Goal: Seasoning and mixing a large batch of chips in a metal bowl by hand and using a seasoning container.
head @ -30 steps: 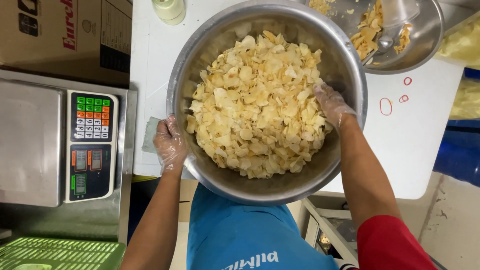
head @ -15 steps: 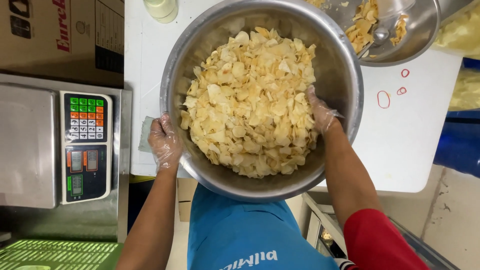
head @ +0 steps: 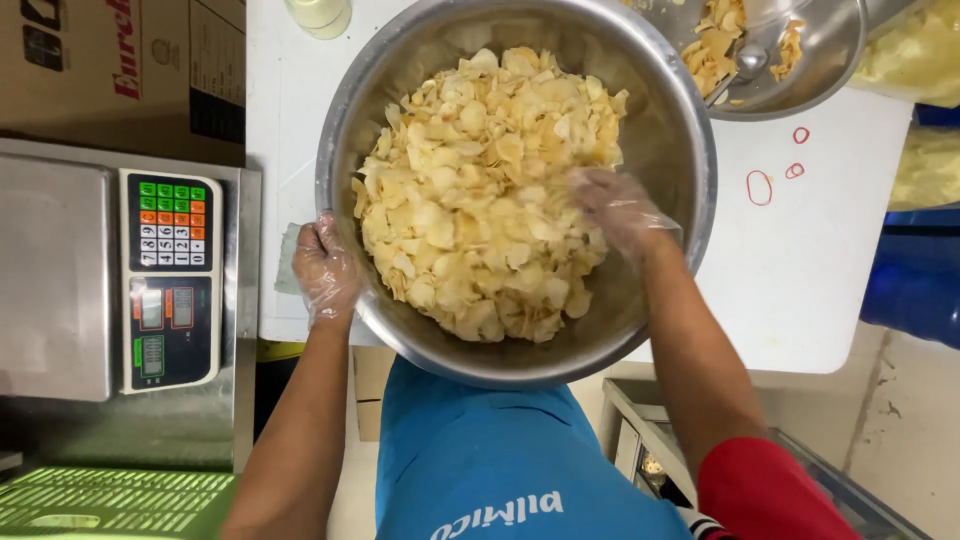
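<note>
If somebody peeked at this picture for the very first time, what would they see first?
A big steel bowl heaped with pale yellow chips fills the middle. The right hand, in a clear glove, is down in the chips, and the gloved left hand grips the bowl's outer rim. At the left sits a scale with bright green and orange buttons.

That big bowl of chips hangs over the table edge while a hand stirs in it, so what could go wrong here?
The bowl juts past the edge of the table; only the left hand grips its rim, so it might tip. The chips are heaped high, and the right hand digging in could push some over the side. Rough mixing could also break them.
</note>
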